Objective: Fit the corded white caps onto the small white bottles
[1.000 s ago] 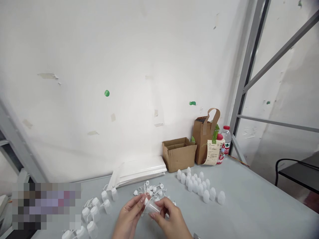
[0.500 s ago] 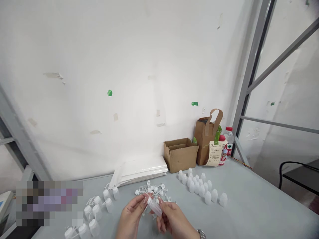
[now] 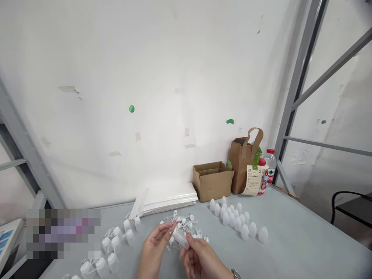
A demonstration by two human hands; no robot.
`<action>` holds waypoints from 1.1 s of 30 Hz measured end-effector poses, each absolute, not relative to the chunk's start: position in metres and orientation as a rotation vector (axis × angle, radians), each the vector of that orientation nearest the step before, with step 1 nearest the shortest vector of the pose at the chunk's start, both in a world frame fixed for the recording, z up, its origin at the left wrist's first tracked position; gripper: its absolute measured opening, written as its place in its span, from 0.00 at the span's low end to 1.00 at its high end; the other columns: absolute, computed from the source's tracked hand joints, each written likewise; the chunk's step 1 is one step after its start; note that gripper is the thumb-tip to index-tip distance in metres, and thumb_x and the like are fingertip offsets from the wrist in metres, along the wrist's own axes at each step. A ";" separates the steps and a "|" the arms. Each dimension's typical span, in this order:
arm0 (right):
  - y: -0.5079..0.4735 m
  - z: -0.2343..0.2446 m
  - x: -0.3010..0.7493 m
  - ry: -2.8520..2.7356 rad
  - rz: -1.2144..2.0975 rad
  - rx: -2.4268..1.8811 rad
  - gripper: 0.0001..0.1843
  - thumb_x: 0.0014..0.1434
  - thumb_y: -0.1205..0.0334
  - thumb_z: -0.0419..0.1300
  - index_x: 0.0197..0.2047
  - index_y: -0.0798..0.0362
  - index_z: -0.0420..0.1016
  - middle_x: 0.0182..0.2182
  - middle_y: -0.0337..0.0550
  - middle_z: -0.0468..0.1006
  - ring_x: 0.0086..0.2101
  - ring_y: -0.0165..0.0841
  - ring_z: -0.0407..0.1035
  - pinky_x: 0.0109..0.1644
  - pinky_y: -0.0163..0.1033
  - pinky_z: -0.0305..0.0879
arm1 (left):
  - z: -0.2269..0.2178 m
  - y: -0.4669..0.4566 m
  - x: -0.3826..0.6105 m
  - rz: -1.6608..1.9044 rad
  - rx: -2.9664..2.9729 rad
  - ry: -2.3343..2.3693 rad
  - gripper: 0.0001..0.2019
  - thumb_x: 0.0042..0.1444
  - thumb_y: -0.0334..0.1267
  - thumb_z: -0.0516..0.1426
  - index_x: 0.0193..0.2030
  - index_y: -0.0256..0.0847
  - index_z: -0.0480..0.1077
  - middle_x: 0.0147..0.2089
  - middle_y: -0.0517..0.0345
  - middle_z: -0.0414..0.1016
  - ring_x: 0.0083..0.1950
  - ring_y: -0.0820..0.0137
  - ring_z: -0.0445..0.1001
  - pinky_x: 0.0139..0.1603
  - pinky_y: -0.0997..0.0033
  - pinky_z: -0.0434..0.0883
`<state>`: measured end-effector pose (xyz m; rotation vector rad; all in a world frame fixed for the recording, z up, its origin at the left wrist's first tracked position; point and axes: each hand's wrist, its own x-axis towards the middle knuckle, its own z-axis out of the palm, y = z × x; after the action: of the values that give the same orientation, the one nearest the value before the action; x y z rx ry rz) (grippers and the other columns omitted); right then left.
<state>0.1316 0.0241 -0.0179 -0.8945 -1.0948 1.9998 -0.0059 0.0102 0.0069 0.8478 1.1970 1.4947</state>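
Note:
A small translucent plastic bottle (image 3: 181,239) is tilted between my hands, its top toward the upper left. My left hand (image 3: 157,241) is closed in a pinch at the white cap end. My right hand (image 3: 200,250) has its fingers closed round the bottle's lower body. Behind and beneath the hands lies a loose pile of white caps with straps (image 3: 190,224), partly covered by my fingers. Capped bottles (image 3: 115,245) with looped straps stand in rows to the left. On the right stand several translucent bottles (image 3: 237,224) with rounded tops and no straps visible.
At the back, a stack of white envelopes (image 3: 168,199) lies against the wall beside an open cardboard box (image 3: 215,186). A brown paper bag (image 3: 238,166) with a receipt and a red-capped water bottle (image 3: 270,162) stand in the right corner. Something pixelated (image 3: 64,232) is at the left.
The camera view has shifted slightly, so the surroundings appear a little farther right. Both hands keep hold of the bottle at nearly the same place, with the left fingertips a bit higher at its cap.

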 end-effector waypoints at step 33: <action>0.028 -0.027 0.130 -1.261 1.768 -0.946 0.36 0.32 0.24 0.53 0.22 0.52 0.61 0.09 0.29 0.62 0.11 0.22 0.54 0.16 0.31 0.48 | 0.004 0.011 -0.009 1.449 1.042 1.296 0.13 0.36 0.47 0.64 0.24 0.40 0.73 0.30 0.52 0.81 0.38 0.60 0.75 0.42 0.67 0.69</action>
<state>0.1301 0.0282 -0.0271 -0.9455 -1.2606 1.7676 -0.0088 0.0109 0.0038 1.0424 1.2962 1.4492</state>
